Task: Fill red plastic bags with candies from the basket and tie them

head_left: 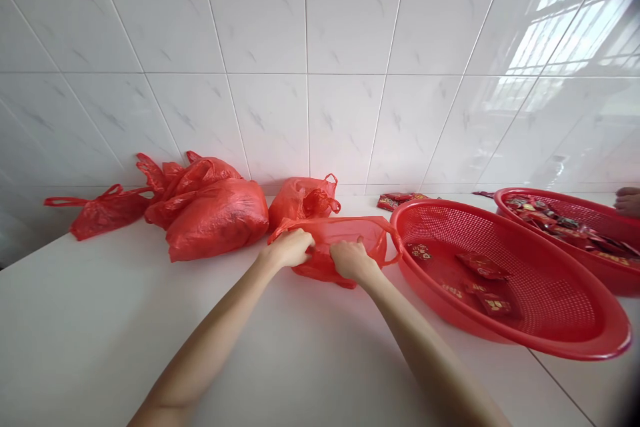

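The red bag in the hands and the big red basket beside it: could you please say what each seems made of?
The bag looks like thin, glossy plastic film: translucent, crumpled where the left hand and right hand grip it. The basket seems rigid moulded plastic: fine perforated mesh, smooth rim.

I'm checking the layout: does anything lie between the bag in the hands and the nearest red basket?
Nothing visible does. The left hand and right hand hold the red bag directly, and one handle reaches the basket. A few packets lie farther back by the wall.
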